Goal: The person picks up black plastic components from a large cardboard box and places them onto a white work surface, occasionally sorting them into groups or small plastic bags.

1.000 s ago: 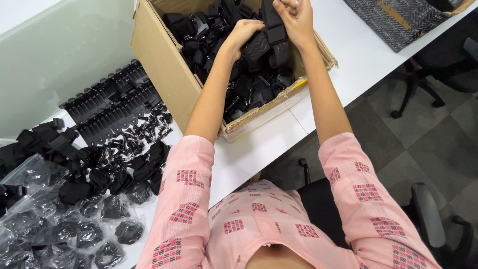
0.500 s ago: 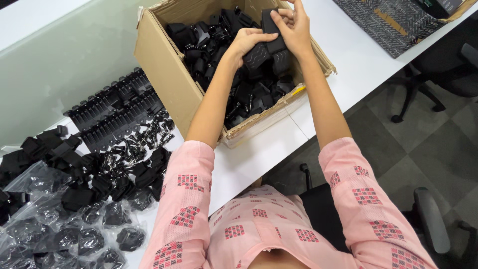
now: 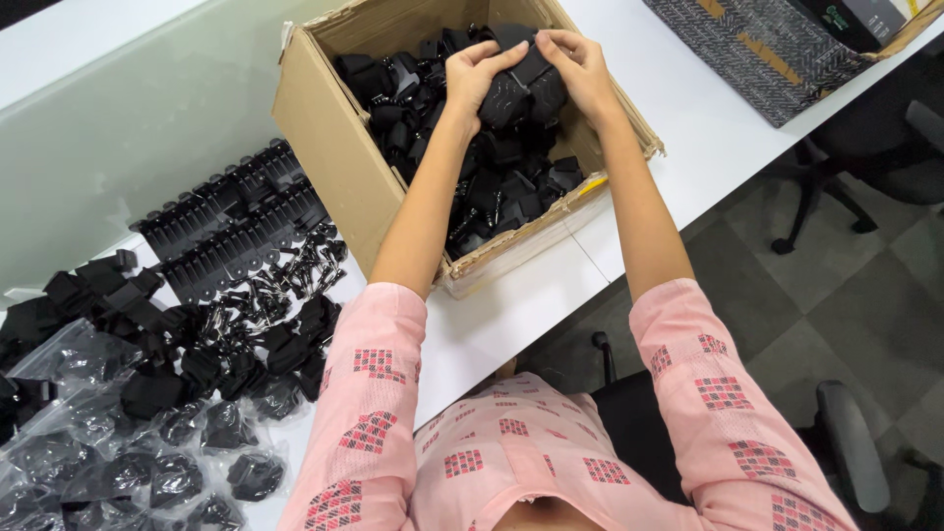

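Fingers (image 3: 492, 61) of both hands clasp black part (image 3: 521, 90).

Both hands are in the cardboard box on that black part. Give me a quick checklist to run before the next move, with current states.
1. Left hand grips the black part: ok.
2. Right hand grips the same part: ok.
3. Part lifted free of the pile of black parts: cannot tell.
4. Cardboard box sits fully on the white table: ok.
5. Bare table beside the box for setting down: ok.
6. Bagged parts out of the arms' way: ok.
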